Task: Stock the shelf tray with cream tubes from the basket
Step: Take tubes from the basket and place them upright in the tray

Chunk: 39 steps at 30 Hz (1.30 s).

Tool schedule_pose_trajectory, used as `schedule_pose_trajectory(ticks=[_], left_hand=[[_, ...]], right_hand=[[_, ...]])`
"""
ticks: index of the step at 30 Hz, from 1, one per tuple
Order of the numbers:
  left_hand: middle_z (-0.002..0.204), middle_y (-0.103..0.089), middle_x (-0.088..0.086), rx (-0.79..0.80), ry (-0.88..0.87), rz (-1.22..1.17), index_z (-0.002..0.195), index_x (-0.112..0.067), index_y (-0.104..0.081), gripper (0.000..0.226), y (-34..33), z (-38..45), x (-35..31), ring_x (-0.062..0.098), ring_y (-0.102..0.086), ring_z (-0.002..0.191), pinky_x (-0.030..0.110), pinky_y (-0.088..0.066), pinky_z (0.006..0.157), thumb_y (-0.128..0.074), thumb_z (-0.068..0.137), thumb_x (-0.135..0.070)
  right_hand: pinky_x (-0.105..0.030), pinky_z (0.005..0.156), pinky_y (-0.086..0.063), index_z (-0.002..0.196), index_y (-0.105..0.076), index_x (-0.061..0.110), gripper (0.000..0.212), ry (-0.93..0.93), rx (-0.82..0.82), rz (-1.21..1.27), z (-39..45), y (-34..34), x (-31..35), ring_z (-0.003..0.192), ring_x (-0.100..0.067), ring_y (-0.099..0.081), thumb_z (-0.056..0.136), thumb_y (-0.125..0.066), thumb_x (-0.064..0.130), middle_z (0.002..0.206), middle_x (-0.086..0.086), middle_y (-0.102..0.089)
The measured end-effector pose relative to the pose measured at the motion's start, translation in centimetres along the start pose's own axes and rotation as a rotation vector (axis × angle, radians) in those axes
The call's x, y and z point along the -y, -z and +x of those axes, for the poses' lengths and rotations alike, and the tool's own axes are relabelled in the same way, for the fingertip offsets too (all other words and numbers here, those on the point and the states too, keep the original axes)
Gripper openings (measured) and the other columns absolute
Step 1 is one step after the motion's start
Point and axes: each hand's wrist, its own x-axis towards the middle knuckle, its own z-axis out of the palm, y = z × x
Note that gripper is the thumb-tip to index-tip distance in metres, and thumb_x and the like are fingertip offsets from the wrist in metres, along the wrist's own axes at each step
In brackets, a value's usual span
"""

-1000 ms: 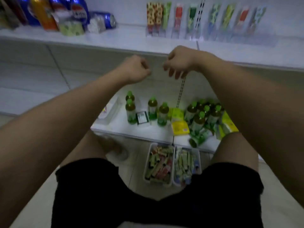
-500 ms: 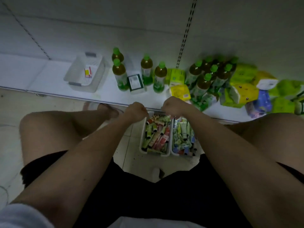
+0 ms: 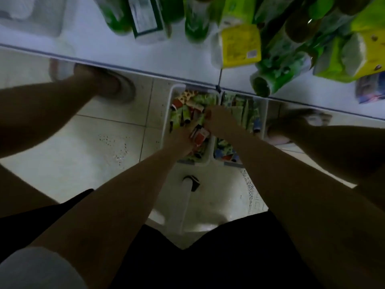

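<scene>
Two white baskets (image 3: 166, 126) sit side by side on the tiled floor (image 3: 68, 155), just under the edge of a low shelf (image 3: 187, 57) crowded with green bottles (image 3: 195, 19) and yellow packs (image 3: 239, 46). Both hands reach into the cream tubes (image 3: 183, 115); the left hand (image 3: 181, 138) grips a red-and-white tube (image 3: 199, 135), while the right hand (image 3: 218, 122) is curled among them, its grasp unclear.

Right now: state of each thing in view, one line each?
left hand: down in the left basket, gripping a red-and-white tube
right hand: down among the tubes, grip not visible
left basket: on the floor, full of loose tubes
right basket: beside it, also full
green bottle: toppled at the shelf edge
</scene>
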Motion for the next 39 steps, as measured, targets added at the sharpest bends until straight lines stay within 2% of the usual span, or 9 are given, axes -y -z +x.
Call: schedule_pose_trajectory(ticks=[3,6,9,13,18,24,27,33,39], left_hand=[[0.109,-0.058,0.004,-0.119,0.041,-0.066,0.146,-0.022,-0.036,0.056,-2.5,1.7,0.7,0.022,-0.057,0.091,0.028,-0.044,0.067,-0.057,0.094,-0.022],[0.125,-0.052,0.028,-0.116,0.071,-0.157,0.134,-0.002,-0.048,0.039,-3.7,2.5,0.5,0.044,-0.055,0.108,0.049,-0.049,0.091,-0.05,0.097,-0.016],[0.113,-0.048,0.047,-0.183,0.054,-0.426,0.123,0.014,-0.047,0.038,-3.4,3.1,0.3,0.055,-0.057,0.092,0.051,-0.053,0.081,-0.035,0.102,-0.016],[0.107,-0.052,0.045,-0.226,-0.013,-0.395,0.12,0.015,-0.048,0.04,-1.6,3.0,0.7,0.012,-0.06,0.05,0.017,-0.046,0.046,-0.033,0.105,-0.019],[0.129,-0.058,0.012,-0.093,0.025,-0.298,0.138,-0.012,-0.046,0.043,0.1,1.4,1.7,0.028,-0.055,0.117,0.037,-0.046,0.097,-0.048,0.099,-0.032],[0.123,-0.062,0.017,-0.127,0.079,-0.488,0.128,-0.004,-0.056,0.047,3.7,-1.8,2.9,0.031,-0.057,0.116,0.043,-0.045,0.101,-0.071,0.083,-0.008],[0.12,-0.062,0.018,-0.148,0.044,-0.607,0.126,-0.003,-0.056,0.045,5.8,-3.7,2.4,0.033,-0.058,0.113,0.049,-0.049,0.096,-0.069,0.083,-0.002],[0.093,-0.067,0.001,-0.217,-0.114,-0.722,0.11,-0.021,-0.055,0.035,11.1,-7.7,-0.3,0.017,-0.065,0.083,0.028,-0.056,0.064,-0.066,0.083,0.0],[0.105,-0.068,0.012,-0.285,-0.274,-0.735,0.12,-0.02,-0.059,0.035,17.6,-12.9,-3.3,0.024,-0.067,0.089,0.037,-0.057,0.076,-0.064,0.086,-0.009]], right_hand=[[-0.033,0.068,-0.037,0.109,-0.051,0.013,0.013,0.031,-0.067,-0.008,1.8,-1.2,0.0,0.081,-0.029,-0.049,0.1,-0.043,0.017,0.098,-0.013,-0.05],[-0.035,0.076,-0.045,0.124,-0.052,0.005,0.028,0.032,-0.092,-0.068,3.2,-2.1,0.2,0.101,-0.034,-0.057,0.103,-0.042,0.02,0.117,-0.018,-0.057],[-0.028,0.065,-0.038,0.109,-0.06,0.002,0.025,0.013,-0.093,-0.097,4.4,-2.9,0.6,0.092,-0.031,-0.06,0.103,-0.04,0.016,0.098,-0.016,-0.058],[-0.037,0.079,-0.051,0.108,-0.062,0.004,0.025,0.014,-0.087,-0.12,5.3,-3.5,1.6,0.09,-0.027,-0.059,0.103,-0.038,0.013,0.106,-0.017,-0.062],[-0.025,0.047,-0.028,0.063,-0.035,0.015,0.035,-0.033,-0.104,0.037,4.6,-2.6,2.6,0.054,-0.015,-0.037,0.095,-0.049,0.008,0.064,-0.005,-0.039],[-0.024,0.044,-0.036,0.063,-0.048,0.017,0.03,-0.307,0.096,0.382,-0.6,1.5,2.1,0.043,-0.019,-0.041,0.089,-0.064,0.019,0.055,-0.008,-0.041],[-0.02,0.043,-0.041,0.088,-0.066,0.006,0.016,-0.395,0.182,0.567,-3.4,3.1,1.6,0.036,-0.011,-0.053,0.088,-0.067,0.022,0.067,-0.008,-0.06],[-0.018,0.053,-0.043,0.101,-0.068,0.013,0.016,-0.237,0.261,0.854,-8.5,5.6,3.3,0.057,-0.009,-0.045,0.086,-0.067,0.018,0.101,-0.005,-0.056],[-0.023,0.052,-0.046,0.099,-0.066,0.017,0.018,0.083,0.234,1.01,-14.2,9.8,8.2,0.062,-0.014,-0.056,0.089,-0.06,0.003,0.097,-0.006,-0.07]])
